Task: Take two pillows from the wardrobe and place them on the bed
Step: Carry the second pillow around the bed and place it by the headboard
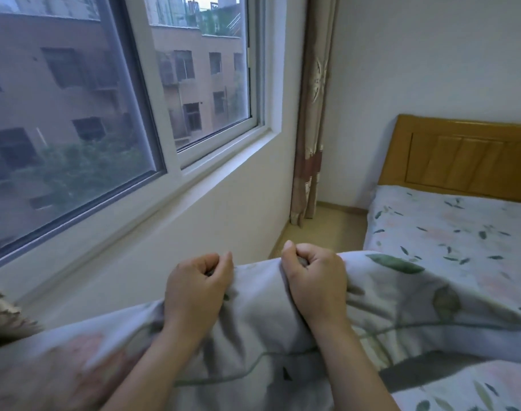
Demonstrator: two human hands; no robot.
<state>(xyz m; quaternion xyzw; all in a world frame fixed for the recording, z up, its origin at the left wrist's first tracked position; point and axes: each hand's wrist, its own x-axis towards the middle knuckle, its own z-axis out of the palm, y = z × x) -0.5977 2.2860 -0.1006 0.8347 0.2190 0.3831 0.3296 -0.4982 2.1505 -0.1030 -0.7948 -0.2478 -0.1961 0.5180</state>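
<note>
A pillow [253, 330] in pale fabric printed with green leaves and pink flowers fills the lower part of the view, held up in front of me. My left hand [198, 287] and my right hand [315, 277] each clench its top edge, side by side. The bed [449, 229], with a matching floral sheet, lies to the right, and the pillow's right end hangs over its near part. A second pillow and the wardrobe are out of view.
A wooden headboard [461, 155] stands against the far wall. A large window [111, 93] runs along the left wall with a curtain [312, 120] in the corner. A narrow strip of floor [324, 223] separates bed and window wall.
</note>
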